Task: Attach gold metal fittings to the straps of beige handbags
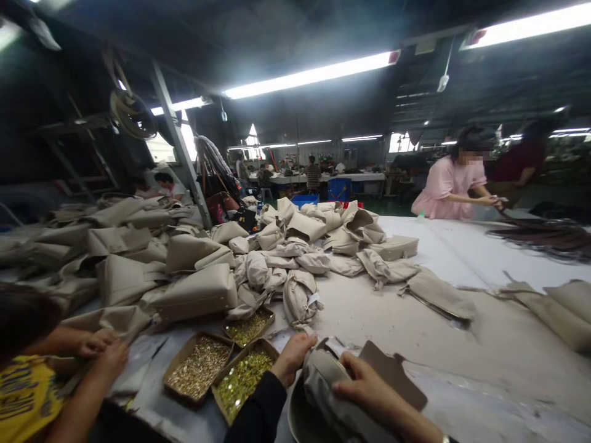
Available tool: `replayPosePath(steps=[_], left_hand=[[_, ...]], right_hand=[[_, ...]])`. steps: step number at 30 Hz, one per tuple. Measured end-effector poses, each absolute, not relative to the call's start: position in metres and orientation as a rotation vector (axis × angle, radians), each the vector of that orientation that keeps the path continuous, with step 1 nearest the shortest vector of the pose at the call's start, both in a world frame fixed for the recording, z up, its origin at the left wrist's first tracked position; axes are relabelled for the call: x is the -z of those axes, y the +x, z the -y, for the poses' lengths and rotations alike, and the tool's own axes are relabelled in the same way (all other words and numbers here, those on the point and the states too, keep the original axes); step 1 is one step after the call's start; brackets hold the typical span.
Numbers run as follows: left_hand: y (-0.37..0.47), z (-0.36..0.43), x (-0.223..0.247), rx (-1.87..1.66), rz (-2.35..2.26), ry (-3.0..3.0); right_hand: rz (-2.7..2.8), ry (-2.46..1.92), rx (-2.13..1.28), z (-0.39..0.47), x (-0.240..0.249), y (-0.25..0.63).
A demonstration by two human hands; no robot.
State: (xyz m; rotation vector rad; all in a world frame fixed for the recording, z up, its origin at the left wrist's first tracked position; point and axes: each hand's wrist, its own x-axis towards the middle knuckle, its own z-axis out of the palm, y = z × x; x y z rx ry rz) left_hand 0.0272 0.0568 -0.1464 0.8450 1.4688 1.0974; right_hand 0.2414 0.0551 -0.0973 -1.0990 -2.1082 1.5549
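Observation:
A beige bag (323, 384) lies at the table's near edge, its opening facing up and grey-beige cloth lining bunched inside. My left hand (295, 354), in a dark sleeve, pinches the bag's far left edge, fingers closed. On the right side, my right hand (364, 381) grips the lining and edge between thumb and fingers. A brown-grey flap (397, 375) sticks out beyond my right hand. Just left of my left hand stand trays of small metal pieces: a yellow-gold one (244, 378), a rose-gold one (198, 366) and a smaller one (249, 326) behind.
Beige bags (194, 295) pile high across the left and middle. A neighbour's hands (104, 351) hold beige material at the left. A person in pink (455, 178) stands across the white table (443, 246) beside dark straps (545, 237). Another beige piece (441, 298) lies right of centre.

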Motion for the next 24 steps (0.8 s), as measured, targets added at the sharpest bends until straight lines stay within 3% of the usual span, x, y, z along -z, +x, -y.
replayPosePath(steps=[6, 16, 24], left_hand=[[0.030, -0.043, 0.117, -1.117, -1.706, 1.112], [0.063, 0.008, 0.080, -1.219, -1.777, 1.343], [0.072, 0.002, 0.096, -1.314, -1.852, 1.345]], right_hand=[[2.339, -1.242, -0.984, -0.017, 0.097, 0.232], [2.122, -1.318, -0.985, -0.012, 0.122, 0.226], [2.231, -1.276, -1.125, -0.019, 0.099, 0.237]])
